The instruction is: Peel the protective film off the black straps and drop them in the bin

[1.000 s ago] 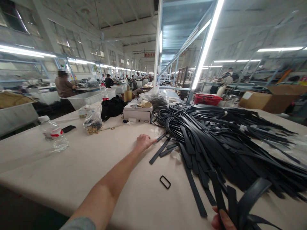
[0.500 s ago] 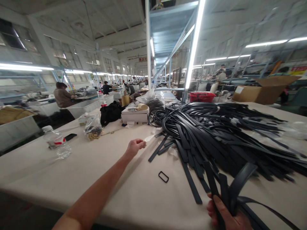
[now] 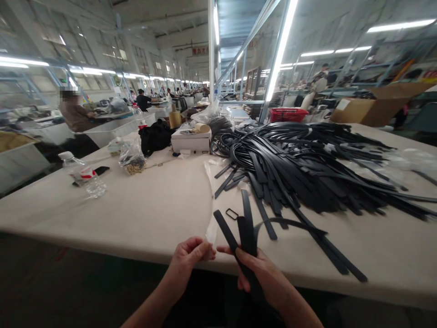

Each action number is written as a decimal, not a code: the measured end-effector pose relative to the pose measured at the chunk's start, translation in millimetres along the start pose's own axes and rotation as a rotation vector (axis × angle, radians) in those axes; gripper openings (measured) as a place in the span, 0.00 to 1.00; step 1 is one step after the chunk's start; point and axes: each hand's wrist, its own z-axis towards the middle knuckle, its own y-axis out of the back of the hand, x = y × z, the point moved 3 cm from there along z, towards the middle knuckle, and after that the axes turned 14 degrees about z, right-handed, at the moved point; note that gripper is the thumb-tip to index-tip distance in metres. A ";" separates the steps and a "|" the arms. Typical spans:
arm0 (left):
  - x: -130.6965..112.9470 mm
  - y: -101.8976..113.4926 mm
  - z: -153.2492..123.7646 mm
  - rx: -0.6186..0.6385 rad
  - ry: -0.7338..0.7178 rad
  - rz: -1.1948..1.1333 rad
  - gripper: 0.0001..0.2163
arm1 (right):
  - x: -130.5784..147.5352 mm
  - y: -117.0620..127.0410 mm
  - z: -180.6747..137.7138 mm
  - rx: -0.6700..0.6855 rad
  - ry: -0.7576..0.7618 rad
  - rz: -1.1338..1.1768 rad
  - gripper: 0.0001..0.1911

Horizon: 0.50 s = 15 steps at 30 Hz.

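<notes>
At the table's front edge, my left hand [image 3: 191, 256] is closed on the end of a thin, whitish translucent strip [image 3: 211, 230]. The strip runs back across the cloth toward the pile. Close on its right, my right hand [image 3: 257, 273] grips several flat black straps [image 3: 246, 234], whose ends fan upward. Its index finger points toward my left fingertips; whether they touch I cannot tell. Just beyond the held straps lies a black rectangular ring buckle [image 3: 232, 213]. A large heap of black straps [image 3: 290, 168] spreads over the right half of the table.
On the left stand a plastic water bottle [image 3: 82, 174], a dark phone [image 3: 101, 171] and a clear bag of small brass-coloured parts [image 3: 132, 159]. Farther back are black fabric [image 3: 155, 137], a white box [image 3: 191, 140] and a red basket [image 3: 288, 114]. A cardboard box [image 3: 365, 109] sits at back right.
My left hand has drawn back toward the table edge, pulling the white strip with it. My right hand has moved left with the straps, so both hands are now close together.
</notes>
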 end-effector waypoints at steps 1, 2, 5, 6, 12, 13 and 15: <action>3.4 -3.8 -4.9 0.019 0.013 -0.002 0.14 | 0.3 -6.4 5.8 0.005 0.004 -0.013 0.32; 6.3 -7.0 -9.4 0.041 0.022 -0.007 0.14 | 1.2 -10.0 11.8 -0.011 0.020 -0.049 0.32; 11.6 -13.4 -19.7 0.114 0.047 -0.013 0.14 | 4.6 -12.9 26.7 -0.087 0.103 -0.214 0.28; 12.4 -14.1 -21.7 0.132 0.052 -0.006 0.15 | 5.4 -13.5 29.5 -0.106 0.133 -0.265 0.26; 10.7 -13.7 -18.8 0.263 0.102 0.064 0.24 | 5.0 -21.6 22.0 -0.194 0.232 -0.450 0.19; 10.4 -13.6 -17.1 0.275 0.118 0.094 0.23 | 5.3 -22.4 19.4 -0.203 0.248 -0.469 0.19; 9.9 -13.8 -14.3 0.309 0.146 0.157 0.20 | 6.0 -22.4 15.4 -0.216 0.272 -0.491 0.19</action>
